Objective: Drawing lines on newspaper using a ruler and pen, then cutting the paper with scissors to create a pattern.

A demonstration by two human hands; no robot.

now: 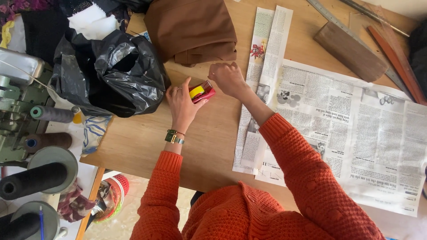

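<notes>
Tape dispenser [201, 92], red with a yellow roll inside, sits near the middle of the wooden worktop [147, 142], just right of a crumpled black plastic bag [109, 73]. One person in an orange knitted sweater works over it with both hands. The left hand [181, 106], wearing a ring and a green wristband, curls loosely around the dispenser's near side and steadies it. The right hand [227, 78] hovers just right of the dispenser, fingers pinched together as if gripping a tape end; whether tape is actually between them is too fine to see.

Judging by this pose, the step in hand is drawing a length of tape off the roll. The next move likely calls for a firm hold on the dispenser and a clean tear against its cutter.

Counted: one dispenser, one black bag, one folded brown cloth [191, 29] at the far side, two narrow newspaper strips [262, 66] lying side by side, one large newspaper sheet [356, 133] to the right, one brown wooden block [351, 51] at far right beside long rulers [393, 49], and four thread spools visible on the left by a sewing machine [15, 89].
</notes>
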